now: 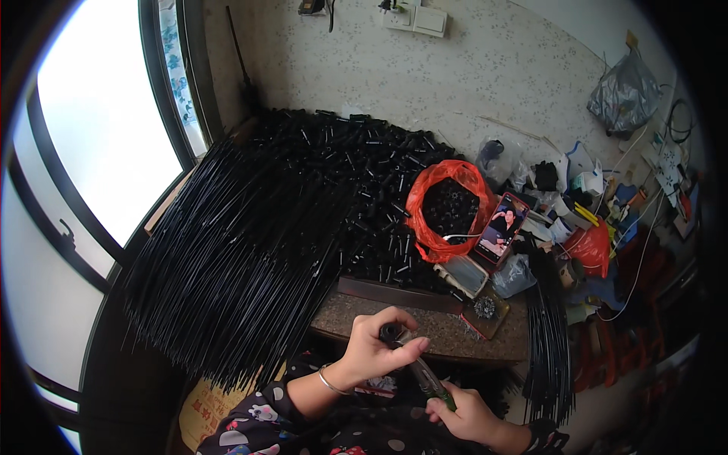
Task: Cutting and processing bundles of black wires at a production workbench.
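Observation:
Just in front of my body, my left hand (pixel 374 349) is closed round a short black tube (pixel 390 331), its round open end pointing up and away. Its thumb lies across the side of the tube. To the lower right, my right hand (pixel 469 418) is closed round the green grip of a dark hand tool (pixel 429 381). The tool's metal part slants up to the tube; whether it only touches the tube or sits in it is hidden by my left fingers. I cannot make out the tool's exact kind.
A heap of small black tubular parts (pixel 375 163) covers the table (pixel 356 318). Long thin black rods (pixel 235 273) overhang its left side, more rods (pixel 547 341) its right. A red plastic bag (pixel 425 246) holds black parts. Nearby are a phone (pixel 500 227) and small metal pieces (pixel 485 306).

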Demonstrator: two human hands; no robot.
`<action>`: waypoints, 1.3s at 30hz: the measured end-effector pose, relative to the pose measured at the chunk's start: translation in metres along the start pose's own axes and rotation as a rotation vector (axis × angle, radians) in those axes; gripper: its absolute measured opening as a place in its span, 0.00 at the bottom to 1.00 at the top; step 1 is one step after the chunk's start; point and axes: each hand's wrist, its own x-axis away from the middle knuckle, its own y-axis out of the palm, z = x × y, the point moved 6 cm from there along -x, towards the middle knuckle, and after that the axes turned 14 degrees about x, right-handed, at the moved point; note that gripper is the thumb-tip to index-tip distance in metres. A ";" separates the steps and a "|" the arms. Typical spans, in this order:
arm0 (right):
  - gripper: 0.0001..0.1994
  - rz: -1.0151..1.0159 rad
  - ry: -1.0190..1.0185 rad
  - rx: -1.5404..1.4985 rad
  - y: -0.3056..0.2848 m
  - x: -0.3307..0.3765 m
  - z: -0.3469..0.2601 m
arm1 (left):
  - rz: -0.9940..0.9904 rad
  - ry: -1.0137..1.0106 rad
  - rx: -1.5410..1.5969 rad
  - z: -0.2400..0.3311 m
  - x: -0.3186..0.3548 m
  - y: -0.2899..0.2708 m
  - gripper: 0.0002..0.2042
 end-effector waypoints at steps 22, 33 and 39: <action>0.18 0.382 0.038 0.349 -0.033 -0.045 0.077 | 0.074 0.022 0.092 0.030 -0.002 -0.011 0.11; 0.28 0.440 0.112 0.806 -0.004 -0.052 0.138 | 0.126 0.165 0.563 0.080 -0.016 -0.023 0.23; 0.31 0.338 -0.147 -0.139 -0.003 -0.011 0.062 | 0.283 0.290 0.934 0.062 -0.052 -0.023 0.21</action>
